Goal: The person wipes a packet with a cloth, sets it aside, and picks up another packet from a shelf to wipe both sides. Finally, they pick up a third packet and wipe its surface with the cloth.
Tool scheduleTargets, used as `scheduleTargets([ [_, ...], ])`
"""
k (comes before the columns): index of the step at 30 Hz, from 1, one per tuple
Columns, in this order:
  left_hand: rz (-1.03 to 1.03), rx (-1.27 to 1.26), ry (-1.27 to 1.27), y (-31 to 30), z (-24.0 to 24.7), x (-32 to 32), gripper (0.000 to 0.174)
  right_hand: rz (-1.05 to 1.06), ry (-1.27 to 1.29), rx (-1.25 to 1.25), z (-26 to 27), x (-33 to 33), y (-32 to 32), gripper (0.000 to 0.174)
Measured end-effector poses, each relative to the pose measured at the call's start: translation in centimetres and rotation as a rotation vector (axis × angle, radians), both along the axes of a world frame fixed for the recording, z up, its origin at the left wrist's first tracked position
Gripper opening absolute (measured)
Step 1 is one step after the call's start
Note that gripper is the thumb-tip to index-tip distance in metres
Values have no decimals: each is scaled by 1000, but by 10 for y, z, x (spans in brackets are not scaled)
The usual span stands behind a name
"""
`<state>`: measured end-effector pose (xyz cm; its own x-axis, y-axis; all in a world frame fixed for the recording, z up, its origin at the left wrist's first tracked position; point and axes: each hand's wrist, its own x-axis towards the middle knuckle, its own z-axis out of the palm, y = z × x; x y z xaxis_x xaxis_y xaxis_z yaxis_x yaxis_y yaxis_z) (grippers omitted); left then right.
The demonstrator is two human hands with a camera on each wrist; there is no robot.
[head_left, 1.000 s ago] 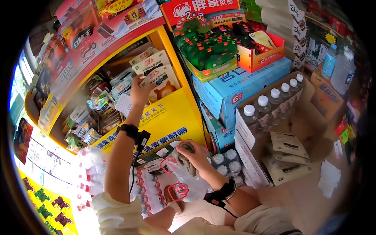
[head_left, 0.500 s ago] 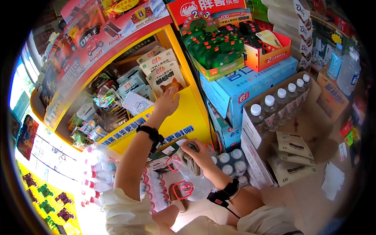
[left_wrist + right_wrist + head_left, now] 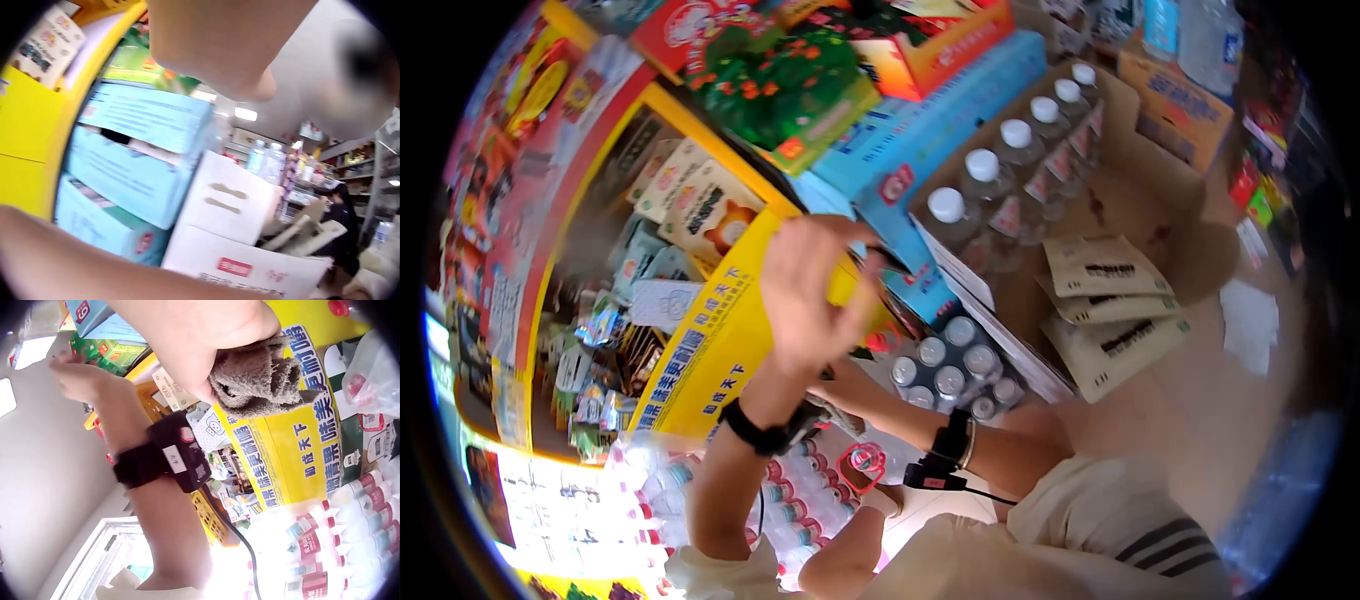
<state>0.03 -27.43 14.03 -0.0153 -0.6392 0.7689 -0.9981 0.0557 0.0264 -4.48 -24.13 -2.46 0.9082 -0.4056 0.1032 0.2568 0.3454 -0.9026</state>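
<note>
My left hand (image 3: 815,290), blurred, hangs in front of the yellow display case (image 3: 710,350) with nothing in its fingers. In the left wrist view the same hand (image 3: 219,44) fills the top, beside stacked blue cartons (image 3: 131,169). My right hand (image 3: 200,337) grips a crumpled grey-brown rag (image 3: 259,378) close to the yellow panel. In the head view the left wrist hides most of that hand, and only a bit of rag shows below it. Cream packets (image 3: 710,215) and a white patterned box (image 3: 665,302) stand inside the case.
Right of the case, an open carton (image 3: 1145,110) holds white-capped bottles (image 3: 1005,190) and cream pouches (image 3: 1105,265). Wrapped cans (image 3: 948,380) and packs of red-capped bottles (image 3: 800,495) sit on the floor. Green packets (image 3: 780,95) top the blue cartons.
My left hand has come away from the packets in the case, moving right and nearer to me. The head view has turned toward the right. The rag stays in my right hand.
</note>
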Motion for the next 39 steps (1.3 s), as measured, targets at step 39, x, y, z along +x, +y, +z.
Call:
scheduleTargets([
  [39, 299, -724, 1318, 208, -94, -15, 18, 601, 22, 671, 29, -33, -21, 57],
])
